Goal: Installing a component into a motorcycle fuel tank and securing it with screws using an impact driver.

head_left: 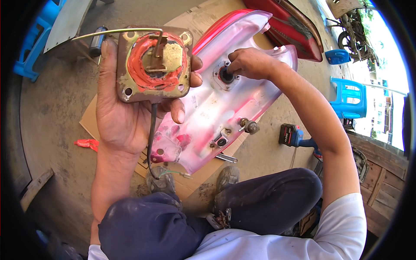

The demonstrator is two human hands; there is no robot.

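Note:
My left hand (119,117) holds up a fuel level sender (175,58), a square, worn metal plate with a ring of red sealant round its middle. From it a bent wire arm (117,30) reaches left, and a dark cable (152,134) hangs down to a small connector. Below lies a red and silver-white fuel tank (203,115), underside up. At its round opening (226,75), my right hand (251,63) has its fingers closed together at the rim. Whether anything is between those fingertips is hidden.
Flattened cardboard (93,115) lies under the tank, with a wrench (227,158) beside its lower edge. A blue cordless power tool (299,138) lies to the right, near a blue plastic stool (349,97). A red sealant tube (88,144) rests at left. Behind the tank is a red panel (294,32).

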